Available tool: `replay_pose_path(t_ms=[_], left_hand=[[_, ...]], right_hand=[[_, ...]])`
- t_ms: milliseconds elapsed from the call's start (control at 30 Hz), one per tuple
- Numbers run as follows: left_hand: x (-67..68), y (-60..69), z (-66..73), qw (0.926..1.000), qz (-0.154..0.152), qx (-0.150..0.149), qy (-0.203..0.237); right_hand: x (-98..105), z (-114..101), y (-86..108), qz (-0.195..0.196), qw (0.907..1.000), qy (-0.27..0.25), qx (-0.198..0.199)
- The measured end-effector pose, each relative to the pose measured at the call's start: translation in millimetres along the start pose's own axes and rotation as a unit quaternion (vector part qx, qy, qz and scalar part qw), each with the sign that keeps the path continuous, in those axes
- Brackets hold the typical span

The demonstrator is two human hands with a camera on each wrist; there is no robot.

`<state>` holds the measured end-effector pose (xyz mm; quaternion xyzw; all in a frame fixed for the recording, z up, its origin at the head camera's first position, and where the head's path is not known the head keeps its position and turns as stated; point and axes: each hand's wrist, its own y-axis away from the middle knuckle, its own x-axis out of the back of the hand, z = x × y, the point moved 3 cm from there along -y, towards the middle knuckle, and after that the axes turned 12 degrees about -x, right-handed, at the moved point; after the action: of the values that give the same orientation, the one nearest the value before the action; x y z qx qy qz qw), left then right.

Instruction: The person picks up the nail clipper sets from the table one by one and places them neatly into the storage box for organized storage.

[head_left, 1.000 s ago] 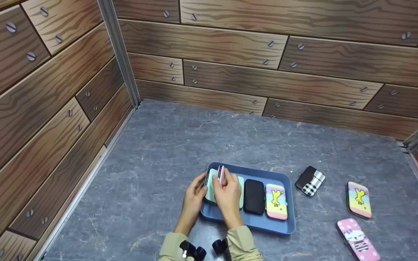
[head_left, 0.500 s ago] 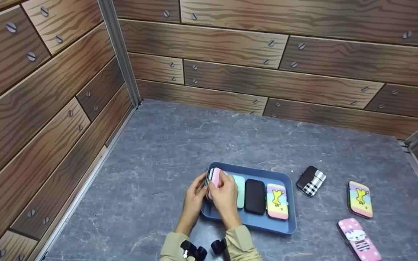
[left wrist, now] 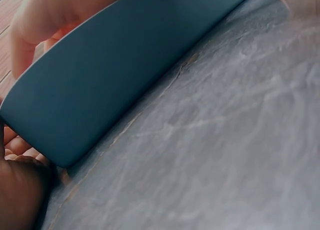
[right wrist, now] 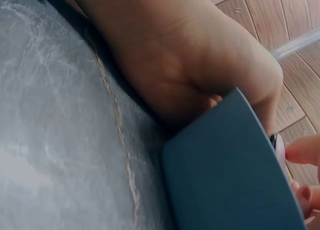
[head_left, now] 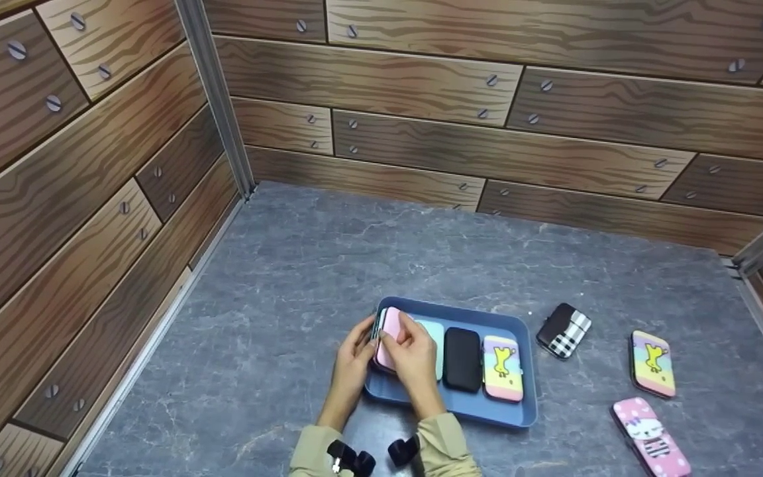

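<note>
A small pink hard case [head_left: 389,331] with a dark edge lies nearly flat at the left end of the blue tray [head_left: 526,371], over a mint case that is mostly covered. My right hand [head_left: 414,351] pinches the pink case between thumb and fingers. My left hand [head_left: 352,361] is bent round the tray's left wall, its fingertips close beside the case; their exact contact is partly hidden. The right wrist view shows the case's edge at the rim, between fingers of both hands. Further right in the tray are another mint case [head_left: 432,344], a black case [head_left: 462,359] and a rainbow case [head_left: 503,368].
Right of the tray, a black-and-white checked case [head_left: 564,331], a second rainbow case [head_left: 652,364] and a longer pink cartoon case [head_left: 652,437] lie on the grey marbled table [head_left: 328,252]. Wood-patterned walls [head_left: 421,79] stand at the back and left.
A second ago the pink case stood on edge in my right hand above the left mint case. It has been tipped down to lie nearly flat there. My left hand has hardly moved.
</note>
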<state>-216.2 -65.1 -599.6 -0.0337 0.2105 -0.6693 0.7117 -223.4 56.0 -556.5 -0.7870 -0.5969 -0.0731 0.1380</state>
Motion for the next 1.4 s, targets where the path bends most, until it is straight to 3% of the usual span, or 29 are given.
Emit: replay_pose_path(t_ms=[167,367,700,933,1067,1400], left_hand=[[0.8,-0.9,0.6,1.0,0.004,0.006,-0.005],[1.0,-0.1,-0.3,1.0,0.002,0.002,-0.007],[-0.4,-1.1,-0.7,1.0,0.001,0.004,-0.004],[0.1,-0.2,-1.2,1.0,0.0,0.002,0.001],[0.1,-0.6,-1.8,1.0,0.003,0.006,0.007],[0.6,0.1,-1.8,0.9999,0.007,0.01,0.011]], right_hand=[[0.4,3.5,-1.3,-0.019,0.9978,-0.057,-0.027],[1.6,3.0,0.1,-0.026,0.9955,-0.081,-0.04],[9.1,-0.3,-1.4,-0.073,0.9932,-0.063,-0.066],[22.9,-35.8,10.1,-0.094,0.9924,-0.042,-0.068],[25.6,-41.3,11.1,-0.107,0.9897,-0.052,-0.08],[32.6,-40.5,10.5,-0.102,0.9893,-0.062,-0.084]])
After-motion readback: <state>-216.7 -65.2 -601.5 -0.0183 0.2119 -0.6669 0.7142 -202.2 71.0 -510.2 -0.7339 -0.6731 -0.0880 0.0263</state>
